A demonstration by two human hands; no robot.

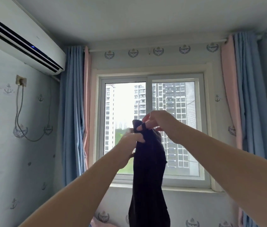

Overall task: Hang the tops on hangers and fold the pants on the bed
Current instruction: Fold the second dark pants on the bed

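In the head view, one dark garment [147, 169] is hanging upright before the window [175, 95], held up by two hands. The left hand [133, 138] is gripping its upper edge. The right hand [157, 122] is pinching its top, a thin black loop crossing one finger. One air conditioner [19, 38] is sitting high on the left.

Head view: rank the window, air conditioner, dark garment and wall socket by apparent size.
1. window
2. air conditioner and dark garment: about alike. Both run off the frame and the garment is nearer the camera, so they are unranked.
3. wall socket
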